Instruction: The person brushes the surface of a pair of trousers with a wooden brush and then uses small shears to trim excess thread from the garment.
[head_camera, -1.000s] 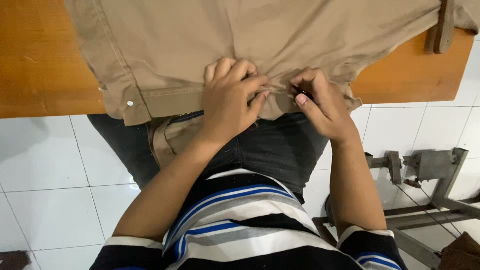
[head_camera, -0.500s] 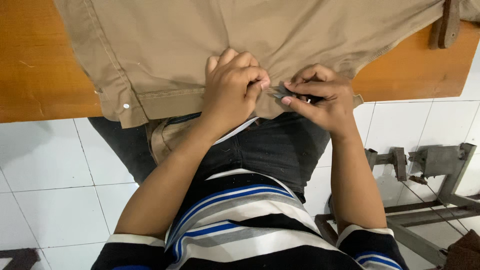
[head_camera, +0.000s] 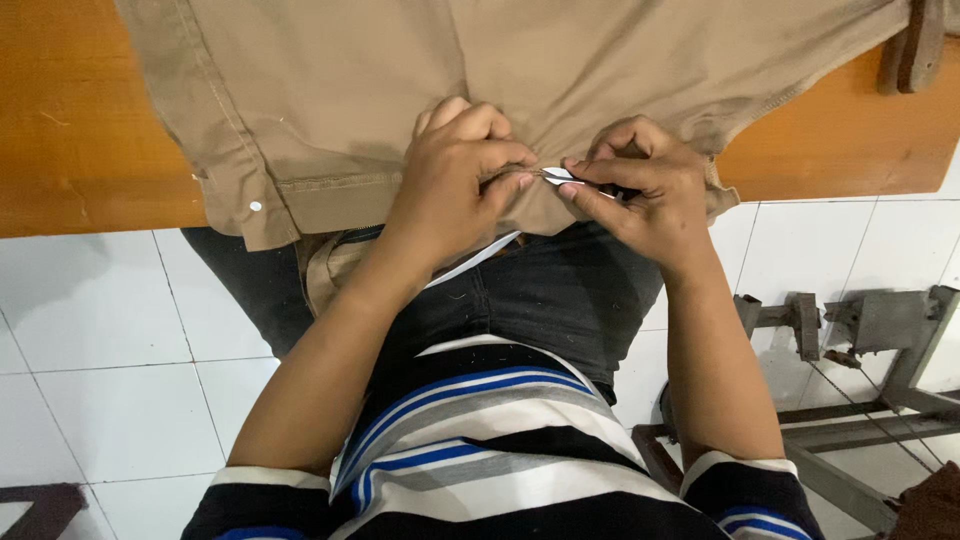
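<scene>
A tan garment (head_camera: 420, 90) lies spread over a wooden table (head_camera: 70, 170), its hem hanging over the front edge above my lap. My left hand (head_camera: 455, 170) pinches the hem fabric near the middle. My right hand (head_camera: 640, 190) holds a small metal thread snipper (head_camera: 562, 178), its tip pointing left and meeting the fabric right at my left fingertips. A white snap button (head_camera: 256, 206) shows on the left corner of the hem.
The floor below is white tile (head_camera: 100, 380). A grey metal treadle frame (head_camera: 860, 340) stands at the right beside my leg. A dark wooden piece (head_camera: 915, 45) rests on the table's far right. A dark object (head_camera: 35, 505) sits at the bottom left corner.
My right hand has turned and brought the snipper's tip to the hem by my left fingers. The left hand has kept its pinch on the fabric.
</scene>
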